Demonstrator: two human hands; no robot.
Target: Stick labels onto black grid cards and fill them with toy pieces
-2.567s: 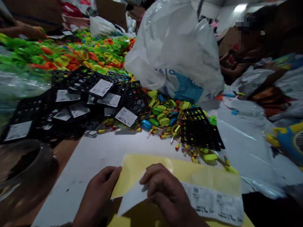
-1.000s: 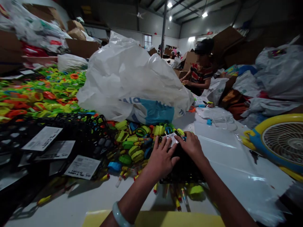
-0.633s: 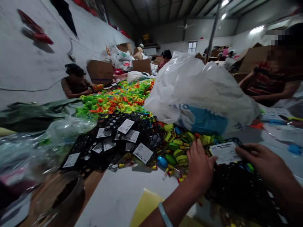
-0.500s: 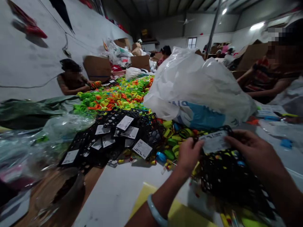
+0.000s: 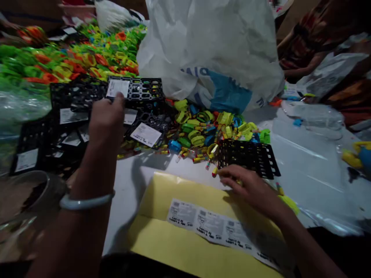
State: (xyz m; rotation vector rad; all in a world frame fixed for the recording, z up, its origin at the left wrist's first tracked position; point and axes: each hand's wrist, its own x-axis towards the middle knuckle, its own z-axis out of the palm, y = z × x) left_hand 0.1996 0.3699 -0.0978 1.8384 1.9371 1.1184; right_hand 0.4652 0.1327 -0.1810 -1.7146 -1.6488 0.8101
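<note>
My left hand (image 5: 106, 117) reaches to the pile at the left. It is closed on the near edge of a black perforated plastic panel (image 5: 145, 89), the thumb over its white label (image 5: 116, 88). Under and around that panel lie more black panels with printed labels (image 5: 145, 134). My right hand (image 5: 246, 185) is low over the table, its fingers stretched out and slightly apart. They are at the near left corner of another black perforated panel (image 5: 246, 154), beside a small yellow-and-red piece (image 5: 215, 172). Whether the fingertips touch the panel is unclear.
A yellow backing sheet (image 5: 162, 239) with a strip of printed labels (image 5: 208, 226) lies in front of me. Colourful plastic pieces (image 5: 197, 131) are heaped behind. A large white bag (image 5: 208, 42) stands beyond. A clear container (image 5: 31, 193) sits left; a co-worker's arm (image 5: 301, 69) shows right.
My left hand has moved left to the pile with the labelled panel. My right hand has let go of it and come down near another panel. The view has tilted down.
</note>
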